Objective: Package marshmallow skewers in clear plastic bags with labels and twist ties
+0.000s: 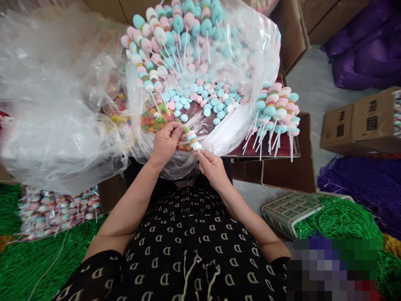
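Low over the work surface, my right hand pinches the white stick of a candy skewer, which is threaded with blue, pink, white and gummy-coloured pieces. My left hand is closed in a pinch by the skewer's upper end; whatever sits between its fingertips is too small to make out. Just beyond lie loose pastel candy tablets and, to the left, fruit-coloured gummy rings. White sticks lie in a bundle on the right, on clear plastic.
Finished candy skewers are heaped at the back in a plastic bag. More skewers lie at the table's right edge. Crumpled plastic covers the left. Cardboard boxes, a white crate and green strands stand around.
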Demonstrator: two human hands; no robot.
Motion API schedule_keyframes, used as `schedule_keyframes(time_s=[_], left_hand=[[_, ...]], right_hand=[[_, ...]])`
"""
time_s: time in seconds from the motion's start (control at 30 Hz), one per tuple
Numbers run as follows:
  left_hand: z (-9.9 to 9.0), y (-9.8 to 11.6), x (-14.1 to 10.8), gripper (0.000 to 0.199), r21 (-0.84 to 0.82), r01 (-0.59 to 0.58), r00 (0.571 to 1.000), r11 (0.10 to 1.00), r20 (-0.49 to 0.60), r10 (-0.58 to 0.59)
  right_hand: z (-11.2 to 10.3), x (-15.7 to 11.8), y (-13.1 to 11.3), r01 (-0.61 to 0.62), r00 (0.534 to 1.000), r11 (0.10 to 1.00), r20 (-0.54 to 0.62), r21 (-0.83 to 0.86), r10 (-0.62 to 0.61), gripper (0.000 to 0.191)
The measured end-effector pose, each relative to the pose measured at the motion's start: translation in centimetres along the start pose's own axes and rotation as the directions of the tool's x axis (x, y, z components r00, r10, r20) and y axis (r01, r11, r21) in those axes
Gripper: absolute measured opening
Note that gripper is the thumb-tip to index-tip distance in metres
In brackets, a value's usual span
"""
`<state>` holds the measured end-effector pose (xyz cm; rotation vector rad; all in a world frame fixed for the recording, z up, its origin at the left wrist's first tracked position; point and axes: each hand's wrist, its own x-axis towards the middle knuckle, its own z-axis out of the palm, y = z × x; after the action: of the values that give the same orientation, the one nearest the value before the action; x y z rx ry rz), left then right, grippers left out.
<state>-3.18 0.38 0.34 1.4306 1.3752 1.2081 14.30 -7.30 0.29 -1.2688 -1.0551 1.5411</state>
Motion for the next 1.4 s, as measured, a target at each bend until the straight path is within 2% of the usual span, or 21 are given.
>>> schedule_keyframes(time_s=[0.13,0.23,0.3,0.37,0.47,0.53,0.63,0.77,0.9,0.97,1.0,1.07,1.13,1.17,1.23,1.3,1.4], left_hand=[[-0.2,-0.2,0.3,0.026,-0.053,0.072,0.996,0.996,-0.048,-0.075],[0.0,0.4,0.1,0.031,-0.118,0.117,0.992,0.986,-0.041,-0.123],[0.5,1.2,-0.2,0.033,-0.249,0.186,0.982,0.951,0.017,-0.188],[1.3,2.4,-0.7,0.035,-0.395,0.275,0.961,0.877,0.117,-0.249],[2.8,4.0,-1.4,0.038,-0.507,0.343,0.939,0.791,0.195,-0.282],[3.8,4.7,-2.0,0.037,-0.514,0.341,0.94,0.787,0.169,-0.297],[5.2,4.8,-3.1,0.038,-0.45,0.341,0.939,0.826,0.111,-0.327],[6.2,4.3,-4.1,0.036,-0.36,0.274,0.958,0.892,0.019,-0.286],[5.8,3.9,-3.4,0.038,-0.349,0.287,0.958,0.892,0.093,-0.272],[4.9,3.5,-2.1,0.041,-0.272,0.255,0.966,0.928,0.119,-0.231],[4.3,3.3,-1.3,0.042,-0.192,0.202,0.977,0.96,0.107,-0.184],[3.0,2.6,0.7,0.033,0.095,0.005,0.999,0.995,0.05,-0.01],[2.0,2.1,2.7,0.026,0.429,-0.186,0.982,0.884,0.066,0.175],[1.6,1.9,3.6,0.029,0.555,-0.218,0.976,0.803,0.099,0.196],[1.4,1.6,4.9,0.034,0.73,-0.228,0.974,0.644,0.165,0.159],[1.5,1.6,5.7,0.036,0.828,-0.229,0.972,0.512,0.218,0.083],[1.9,1.9,6.0,0.036,0.886,-0.253,0.961,0.388,0.275,-0.001]], right_hand=[[-0.2,0.0,0.4,0.013,1.0,1.0,0.007,0.017,-0.013,0.053],[-0.1,-0.3,0.5,-0.002,1.0,1.0,0.006,0.028,0.001,0.054],[0.0,-0.4,0.4,-0.009,1.0,0.999,0.013,0.038,0.008,0.055],[0.2,-0.5,0.2,-0.017,0.999,0.999,0.032,0.044,0.015,0.057],[0.3,-0.7,-0.1,-0.014,0.999,0.999,0.052,0.042,0.011,0.056],[0.3,-0.8,-0.2,0.008,0.999,0.999,0.045,0.034,-0.01,0.054],[0.4,-0.9,0.0,0.032,0.999,0.999,0.011,0.006,-0.033,0.052],[0.6,-0.9,0.4,0.065,0.997,0.995,-0.036,-0.07,-0.068,0.05],[0.2,-0.6,0.2,0.077,0.997,0.996,-0.009,-0.046,-0.078,0.047],[-0.3,-0.5,0.1,0.07,0.997,0.997,-0.025,0.011,-0.07,0.046],[-0.6,-0.4,0.1,0.07,0.996,0.997,-0.048,0.036,-0.068,0.046],[-1.3,-0.4,0.2,0.073,0.992,0.995,-0.109,0.065,-0.066,0.047],[-1.9,-0.6,0.3,0.077,0.985,0.994,-0.16,0.08,-0.063,0.048],[-2.1,-0.7,0.4,0.076,0.982,0.993,-0.177,0.087,-0.059,0.048],[-2.4,-0.9,0.6,0.069,0.98,0.993,-0.195,0.096,-0.05,0.048],[-2.6,-1.2,0.7,0.065,0.979,0.993,-0.2,0.094,-0.045,0.048],[-2.7,-1.4,0.8,0.061,0.979,0.994,-0.198,0.093,-0.041,0.048]])
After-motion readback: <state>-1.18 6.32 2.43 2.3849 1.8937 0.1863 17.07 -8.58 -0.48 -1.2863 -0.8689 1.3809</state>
